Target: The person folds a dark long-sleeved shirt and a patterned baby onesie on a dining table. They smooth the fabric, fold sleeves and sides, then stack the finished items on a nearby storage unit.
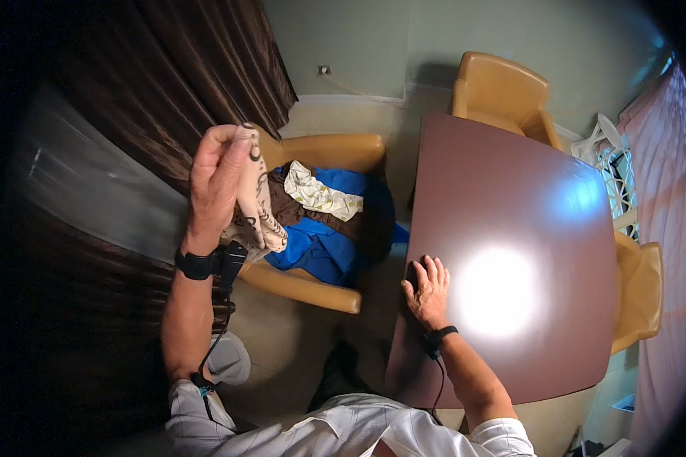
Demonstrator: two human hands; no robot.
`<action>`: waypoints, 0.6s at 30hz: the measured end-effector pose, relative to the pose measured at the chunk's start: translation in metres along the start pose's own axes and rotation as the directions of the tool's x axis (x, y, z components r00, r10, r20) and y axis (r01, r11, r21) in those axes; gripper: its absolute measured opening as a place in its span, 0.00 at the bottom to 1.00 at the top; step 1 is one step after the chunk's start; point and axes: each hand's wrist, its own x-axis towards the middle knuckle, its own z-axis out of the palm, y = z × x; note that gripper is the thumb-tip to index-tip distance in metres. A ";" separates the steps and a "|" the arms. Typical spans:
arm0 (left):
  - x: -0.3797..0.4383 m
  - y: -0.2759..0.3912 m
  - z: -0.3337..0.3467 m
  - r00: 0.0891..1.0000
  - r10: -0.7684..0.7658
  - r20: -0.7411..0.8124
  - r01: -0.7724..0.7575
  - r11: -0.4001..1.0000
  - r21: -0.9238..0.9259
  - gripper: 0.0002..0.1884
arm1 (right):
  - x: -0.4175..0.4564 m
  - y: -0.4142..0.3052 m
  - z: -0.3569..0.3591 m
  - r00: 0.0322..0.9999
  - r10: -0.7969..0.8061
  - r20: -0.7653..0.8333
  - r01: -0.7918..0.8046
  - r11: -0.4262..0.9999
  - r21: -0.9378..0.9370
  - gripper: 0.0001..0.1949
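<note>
My left hand [214, 177] pinches a cream cloth with dark printed marks [254, 194] between thumb and fingers. The cloth hangs down in folds over the tan armchair [331, 147]. On that chair's seat lie a blue cloth [331, 251], a brown cloth [283, 200] and a white patterned cloth [323, 194], heaped together. My right hand [430, 291] rests palm down near the left edge of the reddish-brown table [463, 188], fingers spread, with nothing in it. Each wrist wears a black band with a cable.
Brown curtains [206, 68] hang behind the armchair at the left. Further tan armchairs stand at the table's far side [503, 85] and right side [640, 291]. A grey-white plastic item [228, 360] is on the floor at lower left. A bright glare covers part of the tabletop.
</note>
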 end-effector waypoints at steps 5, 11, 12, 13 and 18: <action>-0.022 0.104 0.118 0.971 0.040 0.238 -0.047 0.999 0.026 0.08 | -0.033 0.009 -0.063 0.983 0.083 0.166 -0.170 0.760 0.627 0.38; -0.036 0.187 0.232 0.825 0.183 0.535 -0.214 0.977 -0.004 0.05 | -0.055 0.038 -0.188 0.996 0.083 0.037 -0.074 0.509 0.857 0.41; -0.045 0.196 0.250 0.800 0.171 0.575 -0.187 0.982 -0.032 0.05 | -0.058 0.046 -0.219 0.997 0.067 0.045 -0.071 0.463 0.884 0.41; -0.049 0.199 0.247 0.768 0.148 0.623 -0.189 0.982 0.000 0.06 | -0.060 0.038 -0.240 0.997 0.046 -0.061 0.033 0.464 0.885 0.41; -0.040 0.198 0.243 0.675 0.183 0.715 -0.254 0.967 -0.008 0.06 | -0.073 0.052 -0.281 0.948 0.136 -0.286 0.140 0.629 0.764 0.21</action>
